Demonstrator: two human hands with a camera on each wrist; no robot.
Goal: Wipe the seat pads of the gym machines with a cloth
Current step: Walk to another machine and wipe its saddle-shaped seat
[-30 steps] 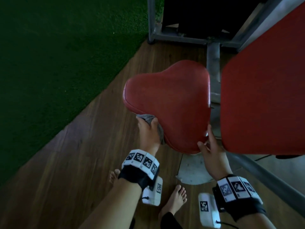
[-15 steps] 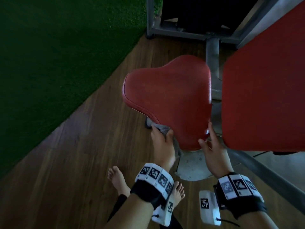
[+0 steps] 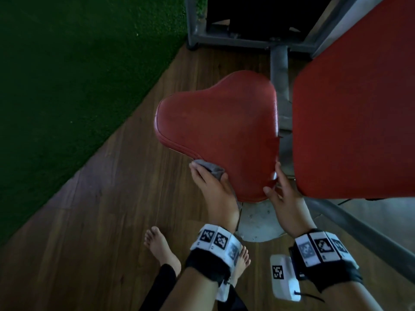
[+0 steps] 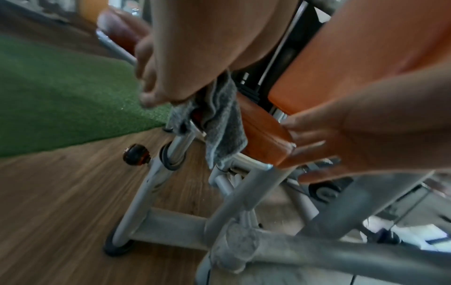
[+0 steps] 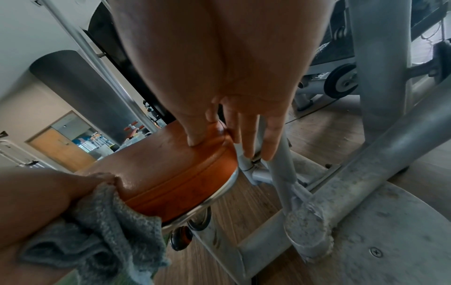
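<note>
Our left hand (image 3: 212, 184) curls round a grey knit cloth (image 3: 211, 168), pressing it to the near left edge of the red vinyl seat pad (image 3: 220, 131). Our right hand (image 3: 284, 195), fingers straight, thumb on top, steadies its near right corner.

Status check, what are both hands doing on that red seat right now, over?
Left hand grips grey cloth against seat pad near edge. Right hand open, fingers bracing seat's corner. Nothing blocking.
</note>
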